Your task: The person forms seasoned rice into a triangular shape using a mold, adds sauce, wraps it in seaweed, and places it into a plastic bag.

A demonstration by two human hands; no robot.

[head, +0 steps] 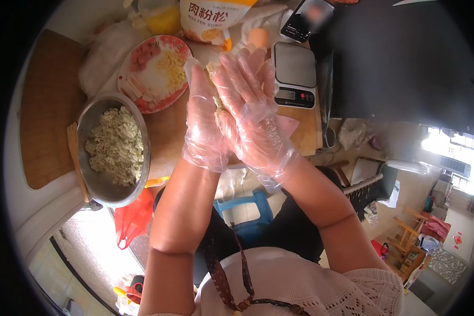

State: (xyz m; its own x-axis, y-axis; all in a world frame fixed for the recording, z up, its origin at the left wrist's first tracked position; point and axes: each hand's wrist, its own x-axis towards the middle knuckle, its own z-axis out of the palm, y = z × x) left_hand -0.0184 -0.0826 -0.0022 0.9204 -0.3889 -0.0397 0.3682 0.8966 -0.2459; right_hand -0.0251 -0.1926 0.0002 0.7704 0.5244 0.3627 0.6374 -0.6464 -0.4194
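My left hand and my right hand, both in clear plastic disposable gloves, are pressed palm to palm above the table. Between them is a pale lump of rice mixture; only its edges show, and its shape is hidden. Left of the hands stands a steel bowl holding a mound of cooked rice mixture. Beyond it, a red-rimmed plate carries diced pink meat, yellow crumbled bits and pale strips.
A wooden spatula leans along the bowl's left side. Behind my hands are a food pouch, an egg and a phone. A digital kitchen scale stands right. Below the table is a blue plastic stool; a red bag hangs left.
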